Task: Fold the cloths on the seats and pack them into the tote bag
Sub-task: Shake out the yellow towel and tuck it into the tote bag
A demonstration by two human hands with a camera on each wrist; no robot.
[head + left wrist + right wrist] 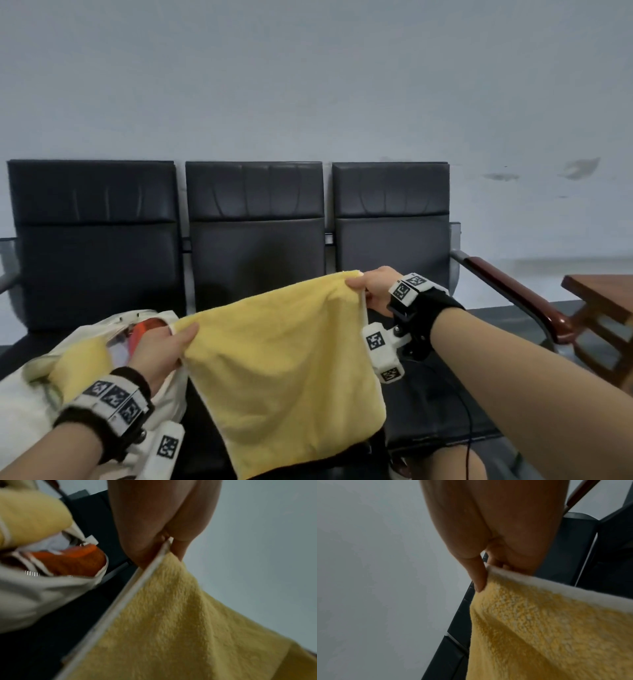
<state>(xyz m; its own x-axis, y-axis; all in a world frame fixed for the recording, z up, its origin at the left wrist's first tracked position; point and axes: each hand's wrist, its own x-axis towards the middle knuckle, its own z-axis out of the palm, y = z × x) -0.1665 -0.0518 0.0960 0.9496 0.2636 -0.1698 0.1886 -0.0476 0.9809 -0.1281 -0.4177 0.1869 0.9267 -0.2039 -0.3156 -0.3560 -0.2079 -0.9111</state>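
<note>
From the head view, the left hand [161, 349] and right hand [375, 291] are pinching the top corners of a yellow cloth [284, 370] hanging over the seats [253, 253] beside the tote bag [27, 411], while the left wrist view is showing thumb and fingers [178, 547] nipping its white-trimmed edge near an orange cloth [75, 561] in the bag, and the right wrist view is showing fingertips [477, 580] clamping the other corner.

A pale grey-white wall [308, 75] fills the upper half of the head view, with a few scuffed dark marks [579, 168] at its right. Against it stands a row of three black padded seats [255, 222] with a wood-topped armrest [517, 291] at the right end. A brown wooden table [603, 291] juts in from the right edge.
</note>
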